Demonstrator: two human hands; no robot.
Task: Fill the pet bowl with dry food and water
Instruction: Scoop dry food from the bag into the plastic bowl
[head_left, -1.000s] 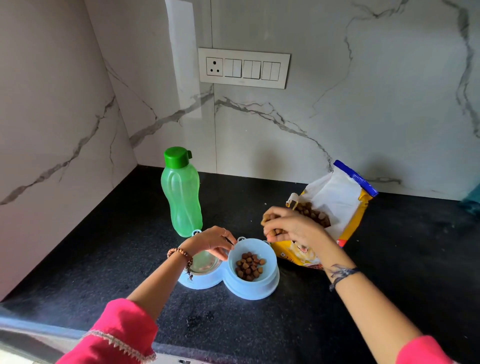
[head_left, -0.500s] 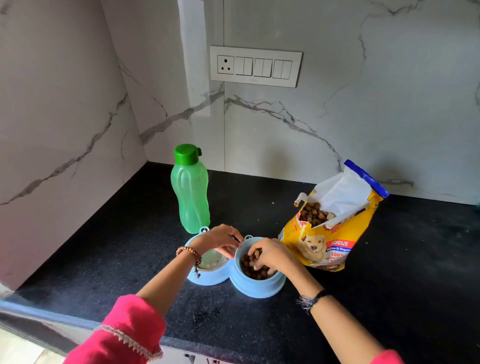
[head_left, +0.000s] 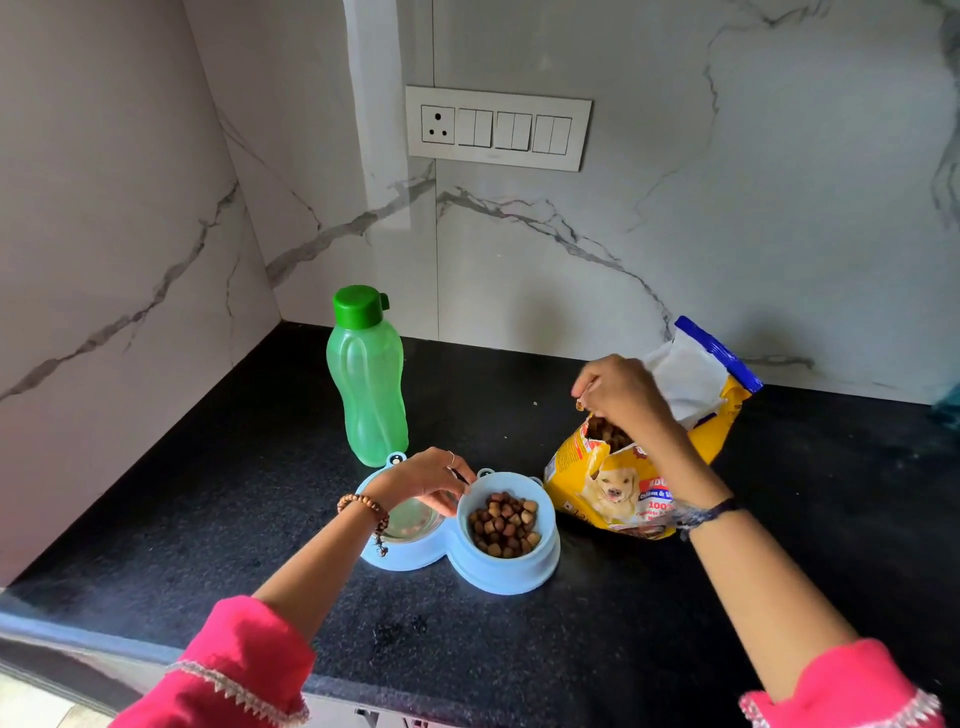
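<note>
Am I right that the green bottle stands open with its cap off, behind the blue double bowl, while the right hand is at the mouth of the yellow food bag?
Not quite: the head view shows the green bottle with its cap on. The rest holds: it stands behind the blue double bowl, and the right hand is at the mouth of the yellow food bag.

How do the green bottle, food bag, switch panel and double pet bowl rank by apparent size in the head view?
1. Food bag
2. Double pet bowl, close to the bag
3. Green bottle and switch panel: too alike to rank; the panel is farther.
</note>
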